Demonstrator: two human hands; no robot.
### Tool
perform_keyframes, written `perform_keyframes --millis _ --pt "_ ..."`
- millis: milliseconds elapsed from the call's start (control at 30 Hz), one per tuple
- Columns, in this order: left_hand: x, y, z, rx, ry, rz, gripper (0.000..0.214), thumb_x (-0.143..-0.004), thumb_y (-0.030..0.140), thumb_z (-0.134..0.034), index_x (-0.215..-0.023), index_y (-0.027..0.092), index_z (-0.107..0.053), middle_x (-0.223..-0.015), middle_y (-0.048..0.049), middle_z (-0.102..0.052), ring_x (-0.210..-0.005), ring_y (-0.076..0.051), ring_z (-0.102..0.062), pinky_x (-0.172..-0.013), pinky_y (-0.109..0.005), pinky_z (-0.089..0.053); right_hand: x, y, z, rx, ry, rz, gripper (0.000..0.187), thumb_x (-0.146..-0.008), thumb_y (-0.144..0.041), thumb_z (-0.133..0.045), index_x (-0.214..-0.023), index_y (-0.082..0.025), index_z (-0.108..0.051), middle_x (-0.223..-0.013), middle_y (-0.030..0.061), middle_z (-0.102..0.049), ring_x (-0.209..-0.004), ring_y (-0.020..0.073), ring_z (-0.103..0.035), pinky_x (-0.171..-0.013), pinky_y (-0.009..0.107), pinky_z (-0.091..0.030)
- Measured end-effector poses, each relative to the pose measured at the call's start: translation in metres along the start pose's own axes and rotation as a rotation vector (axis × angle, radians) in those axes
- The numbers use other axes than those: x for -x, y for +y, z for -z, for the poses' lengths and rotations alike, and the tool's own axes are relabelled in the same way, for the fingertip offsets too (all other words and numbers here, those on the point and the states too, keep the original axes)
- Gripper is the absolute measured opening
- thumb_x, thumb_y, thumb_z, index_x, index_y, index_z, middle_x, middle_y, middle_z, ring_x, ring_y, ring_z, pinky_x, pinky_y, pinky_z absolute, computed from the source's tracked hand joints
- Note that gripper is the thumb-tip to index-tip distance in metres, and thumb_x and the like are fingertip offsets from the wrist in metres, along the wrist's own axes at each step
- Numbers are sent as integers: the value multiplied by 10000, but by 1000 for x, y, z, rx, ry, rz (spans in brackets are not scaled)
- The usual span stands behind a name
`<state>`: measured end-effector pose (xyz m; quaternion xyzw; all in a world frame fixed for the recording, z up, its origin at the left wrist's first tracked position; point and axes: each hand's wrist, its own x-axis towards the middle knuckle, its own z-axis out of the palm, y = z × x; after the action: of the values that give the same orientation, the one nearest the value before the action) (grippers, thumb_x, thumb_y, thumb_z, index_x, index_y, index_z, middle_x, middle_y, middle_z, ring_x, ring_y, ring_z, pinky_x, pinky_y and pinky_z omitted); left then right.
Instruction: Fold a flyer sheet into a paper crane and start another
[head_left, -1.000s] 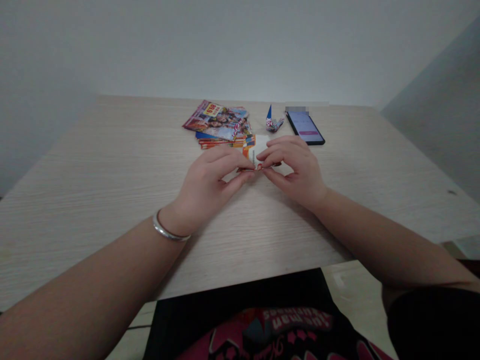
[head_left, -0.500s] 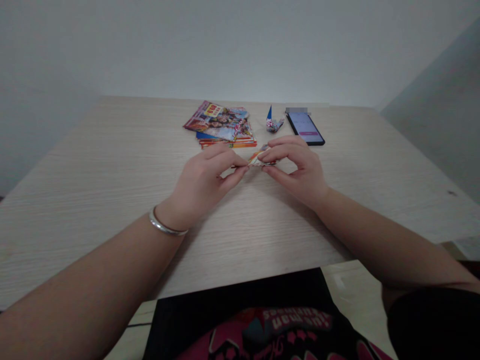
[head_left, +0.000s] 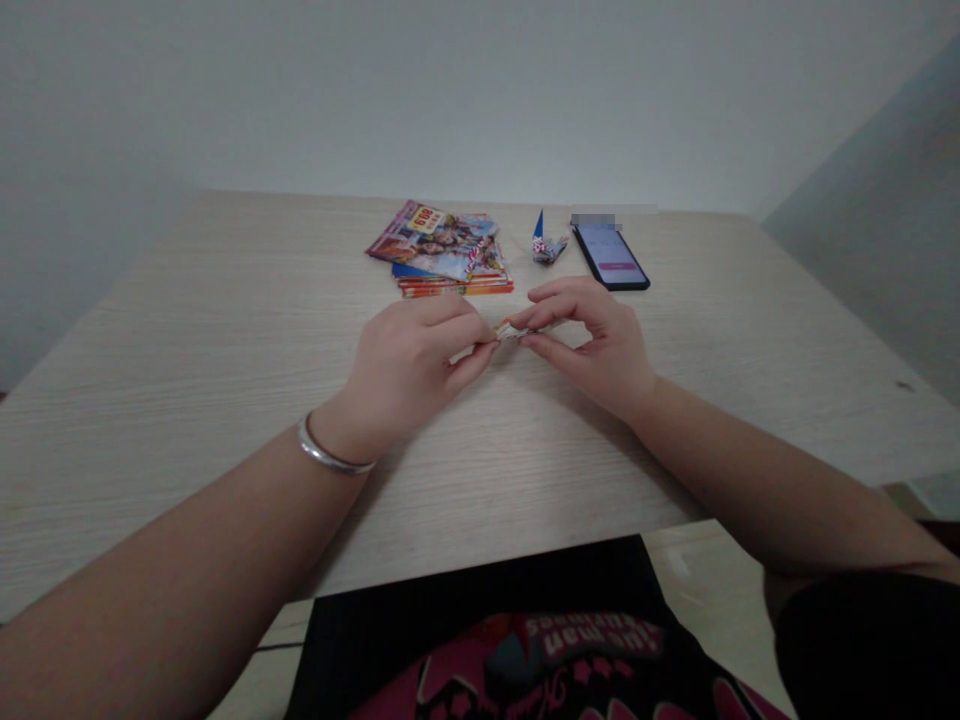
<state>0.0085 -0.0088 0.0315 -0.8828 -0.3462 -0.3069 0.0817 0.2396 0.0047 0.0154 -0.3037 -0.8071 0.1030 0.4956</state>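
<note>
Between my two hands, just above the wooden table, is a small piece of folded paper (head_left: 507, 331) with orange and white print. My left hand (head_left: 420, 350), a silver bangle on its wrist, pinches the paper's left end between thumb and forefinger. At the other end, the thumb and fingers of my right hand (head_left: 592, 335) close on it. Most of the paper is hidden by the fingers. Beyond the hands stands a folded paper crane (head_left: 548, 248), blue and patterned.
A stack of colourful printed leaflets (head_left: 442, 245) lies at the back, left of the crane. A phone (head_left: 611, 255) with a lit screen lies right of it. The pale wooden table (head_left: 187, 330) meets a wall (head_left: 480, 100) behind.
Less of the folded paper shows above my fingers now; its raised part has come down. My right fingers have shifted slightly left and down. Both hands keep hold.
</note>
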Motion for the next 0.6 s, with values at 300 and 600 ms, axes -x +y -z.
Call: perform_keyframes --millis 300,600 --pt "-2 -1 -1 -46 56 -137 312 -1047 298 -524 -811 185 -693 -761 -40 -688 -677 -171 -602 -609 -314 -398 -1 4 -4 -51 -22 90 64 -874 -313 -819 -828 -306 -775 -845 -39 -805 -1005 201 -741 -943 397 -579" --pt "-2 -5 -3 -71 67 -151 251 -1019 289 -555 -832 193 -692 -799 -44 -707 -714 -187 -620 -669 -342 -440 -2 2 -1 14 -42 85 96 -903 -349 -783 -834 -288 -756 -921 -22 -802 -1024 209 -727 -967 425 -545"
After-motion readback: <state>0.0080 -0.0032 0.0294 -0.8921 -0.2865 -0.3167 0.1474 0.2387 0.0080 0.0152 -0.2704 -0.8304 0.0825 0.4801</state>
